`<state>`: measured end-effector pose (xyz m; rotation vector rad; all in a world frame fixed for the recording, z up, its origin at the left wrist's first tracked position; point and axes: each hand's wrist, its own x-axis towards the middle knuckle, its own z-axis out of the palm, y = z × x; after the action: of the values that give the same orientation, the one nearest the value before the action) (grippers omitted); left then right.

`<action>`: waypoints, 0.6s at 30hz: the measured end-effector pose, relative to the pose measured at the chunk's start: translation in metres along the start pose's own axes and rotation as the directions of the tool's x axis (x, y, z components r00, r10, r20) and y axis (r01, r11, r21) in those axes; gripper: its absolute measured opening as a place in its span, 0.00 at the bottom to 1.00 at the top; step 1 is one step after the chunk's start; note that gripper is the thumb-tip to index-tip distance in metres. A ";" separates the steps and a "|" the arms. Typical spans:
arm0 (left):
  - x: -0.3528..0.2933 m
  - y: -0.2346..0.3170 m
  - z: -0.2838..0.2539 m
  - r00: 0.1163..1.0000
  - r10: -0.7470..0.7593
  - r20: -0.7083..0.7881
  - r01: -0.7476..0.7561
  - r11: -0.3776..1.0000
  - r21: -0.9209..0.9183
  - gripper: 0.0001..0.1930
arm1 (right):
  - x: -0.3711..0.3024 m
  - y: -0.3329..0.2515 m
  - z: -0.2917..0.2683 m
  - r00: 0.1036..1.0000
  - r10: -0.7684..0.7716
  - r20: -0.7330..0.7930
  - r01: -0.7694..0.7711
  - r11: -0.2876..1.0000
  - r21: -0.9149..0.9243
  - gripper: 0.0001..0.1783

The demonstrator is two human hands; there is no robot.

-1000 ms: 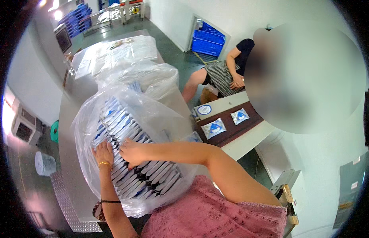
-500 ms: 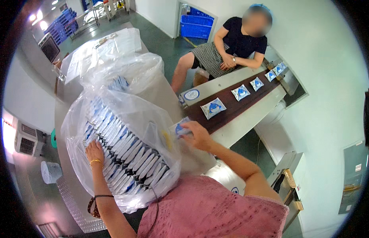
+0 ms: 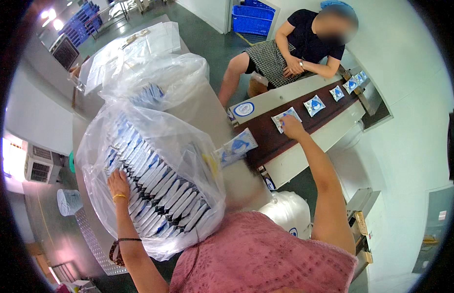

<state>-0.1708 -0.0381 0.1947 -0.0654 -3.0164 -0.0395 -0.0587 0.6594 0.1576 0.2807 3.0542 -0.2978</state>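
Note:
A large clear plastic bag (image 3: 97,127) lies before me, filled with tight rows of white-and-blue packets (image 3: 161,188) standing on edge. My left hand (image 3: 119,184) rests flat against the left side of these rows, fingers stretched. Out over the belt, my right hand (image 3: 293,128) has its fingers bunched on a flat blue-and-white packet (image 3: 288,115); its fingertips are partly hidden. Closer to the bag, another packet (image 3: 242,141) sits at the belt's near end, overlapping a packet (image 3: 226,155) beside the bag.
The dark conveyor belt (image 3: 268,141) carries several more packets from a wall opening at the right. Across it sits a person (image 3: 310,44) with hands together. Clear plastic sheets (image 3: 144,46) lie at the table's far end. A white bulging sack (image 3: 288,215) stands below the belt.
My right hand has left a packet at the belt's near end and reached farther right to another. Packets on the belt have moved toward the bag. My left hand stays on the rows.

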 end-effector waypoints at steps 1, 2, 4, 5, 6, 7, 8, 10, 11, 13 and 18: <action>-0.001 -0.001 0.001 1.000 0.005 0.003 -0.005 1.000 -0.003 0.20 | 0.009 0.001 -0.004 0.999 0.047 0.019 -0.047 0.999 -0.011 0.14; -0.004 -0.003 0.003 1.000 0.009 0.006 -0.009 1.000 -0.007 0.20 | 0.007 0.004 -0.008 0.997 0.079 0.001 -0.079 0.995 -0.065 0.14; 0.000 -0.001 0.003 1.000 0.014 0.003 -0.014 1.000 -0.026 0.20 | 0.016 0.027 -0.009 0.993 0.115 0.030 -0.105 0.969 -0.225 0.14; 0.002 0.001 0.001 1.000 0.014 0.003 -0.014 0.999 -0.036 0.20 | 0.022 0.039 -0.006 0.990 0.135 0.046 -0.115 0.946 -0.302 0.13; -0.002 0.001 0.001 1.000 0.009 0.012 -0.009 0.999 -0.041 0.20 | 0.030 0.041 -0.008 0.970 0.210 0.124 -0.137 0.889 -0.436 0.16; -0.002 -0.001 0.003 1.000 0.017 0.002 -0.017 0.999 -0.034 0.20 | 0.032 0.050 -0.003 0.976 0.202 0.081 -0.138 0.862 -0.488 0.17; -0.003 -0.004 0.007 1.000 0.025 -0.007 -0.025 0.999 -0.027 0.20 | 0.031 0.063 0.005 0.981 0.191 0.038 -0.140 0.831 -0.539 0.17; -0.004 -0.006 0.003 1.000 0.015 -0.005 -0.015 1.000 -0.014 0.20 | 0.036 0.053 -0.002 0.966 0.233 0.108 -0.130 0.806 -0.578 0.24; -0.005 -0.005 0.001 1.000 0.002 0.010 -0.002 1.000 -0.014 0.20 | 0.038 0.060 0.009 0.975 0.189 0.115 -0.082 0.790 -0.607 0.25; 0.000 0.004 -0.003 1.000 0.000 0.015 0.000 1.000 -0.025 0.20 | 0.038 0.077 0.023 0.987 0.110 0.114 -0.007 0.748 -0.664 0.28; -0.002 0.001 -0.004 0.999 -0.011 0.044 0.012 1.000 -0.022 0.20 | 0.059 0.039 -0.001 0.974 -0.162 0.160 0.227 0.753 -0.618 0.18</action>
<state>-0.1685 -0.0370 0.1987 -0.0514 -3.0602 -0.0737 -0.1091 0.7071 0.1471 -0.0968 2.8634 0.6963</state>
